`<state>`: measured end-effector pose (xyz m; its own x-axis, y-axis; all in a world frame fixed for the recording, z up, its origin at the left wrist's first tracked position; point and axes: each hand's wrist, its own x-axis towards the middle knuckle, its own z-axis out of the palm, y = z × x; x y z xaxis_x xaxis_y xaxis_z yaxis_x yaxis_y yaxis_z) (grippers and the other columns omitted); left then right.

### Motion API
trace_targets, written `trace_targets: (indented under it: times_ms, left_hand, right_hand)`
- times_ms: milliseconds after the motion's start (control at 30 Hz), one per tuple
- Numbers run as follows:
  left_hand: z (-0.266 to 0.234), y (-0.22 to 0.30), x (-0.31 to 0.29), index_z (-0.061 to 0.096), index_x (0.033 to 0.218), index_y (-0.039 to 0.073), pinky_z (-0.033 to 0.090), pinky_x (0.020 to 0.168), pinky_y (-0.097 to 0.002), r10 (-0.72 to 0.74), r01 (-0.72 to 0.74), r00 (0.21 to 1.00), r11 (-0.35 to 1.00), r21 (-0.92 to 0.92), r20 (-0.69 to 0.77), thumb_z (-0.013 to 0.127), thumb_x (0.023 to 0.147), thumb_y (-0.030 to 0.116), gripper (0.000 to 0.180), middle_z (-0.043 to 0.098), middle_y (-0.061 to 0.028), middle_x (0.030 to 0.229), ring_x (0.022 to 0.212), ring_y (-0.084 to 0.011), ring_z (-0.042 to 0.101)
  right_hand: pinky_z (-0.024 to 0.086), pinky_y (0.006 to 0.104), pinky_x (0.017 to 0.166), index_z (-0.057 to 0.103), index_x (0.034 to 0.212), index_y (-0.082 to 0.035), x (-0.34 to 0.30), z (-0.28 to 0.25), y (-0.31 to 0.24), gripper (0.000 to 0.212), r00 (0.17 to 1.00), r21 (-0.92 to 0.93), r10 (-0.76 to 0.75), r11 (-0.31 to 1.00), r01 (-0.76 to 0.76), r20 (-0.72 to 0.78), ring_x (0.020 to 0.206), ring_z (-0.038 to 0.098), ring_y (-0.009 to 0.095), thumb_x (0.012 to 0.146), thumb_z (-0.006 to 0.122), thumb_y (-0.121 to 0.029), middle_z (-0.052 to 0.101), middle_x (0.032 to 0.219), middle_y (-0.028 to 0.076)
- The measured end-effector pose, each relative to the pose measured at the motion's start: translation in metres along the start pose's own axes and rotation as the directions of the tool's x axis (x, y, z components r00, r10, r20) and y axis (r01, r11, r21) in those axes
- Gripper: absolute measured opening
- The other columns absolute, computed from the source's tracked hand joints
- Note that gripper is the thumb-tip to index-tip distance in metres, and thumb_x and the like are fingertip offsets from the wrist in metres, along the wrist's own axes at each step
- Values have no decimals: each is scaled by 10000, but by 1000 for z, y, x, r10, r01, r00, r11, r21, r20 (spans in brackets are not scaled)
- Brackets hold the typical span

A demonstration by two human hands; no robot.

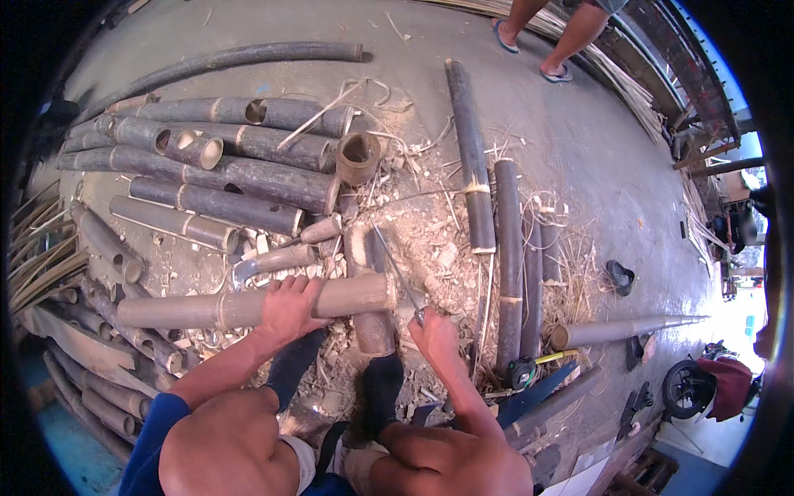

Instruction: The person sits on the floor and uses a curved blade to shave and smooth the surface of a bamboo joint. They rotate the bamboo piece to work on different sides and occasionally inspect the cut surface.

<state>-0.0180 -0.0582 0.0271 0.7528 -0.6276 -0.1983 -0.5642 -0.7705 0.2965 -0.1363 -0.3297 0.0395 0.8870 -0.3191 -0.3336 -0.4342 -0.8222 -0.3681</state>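
My left hand (289,308) grips a thick, pale brown bamboo section (190,312) from above, near its middle. This piece lies crosswise before my knees, its right part over a shorter notched bamboo piece (374,331). In my right hand (434,335) is the handle of a knife with a long, narrow blade (395,263). That blade points away and to the left, just past the bamboo's right end; whether it touches the bamboo I cannot tell. My right fingers are closed round the handle, which they mostly hide.
Dark bamboo poles (273,186) lie at the far left, others (470,157) stretch away on the right. Wood shavings (438,240) cover the floor between. A tape measure (521,374) sits right of my knee. Another person's legs (571,41) stand far right; a motorbike (691,388) is parked right.
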Motion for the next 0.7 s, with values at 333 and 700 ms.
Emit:
trace_targets:
  times_ms: [333,700]
  left_hand:
    - [-1,-9,13,616,1294,147,545,919,-495,-8,30,984,992,-122,180,893,646,500,788,693,-152,1150,1089,-349,677]
    - [0,-6,11,602,1292,144,527,915,-498,3,11,990,995,-97,143,887,649,524,800,690,-121,1101,1095,-323,664]
  right_hand:
    - [533,486,559,650,937,15,-4,-18,-15,248,956,298,-89,939,174,-278,610,690,389,860,742,-202,667,696,211]
    - [542,420,579,665,911,18,-8,4,1,273,861,414,-148,828,377,-487,585,680,366,881,724,-246,664,671,195]
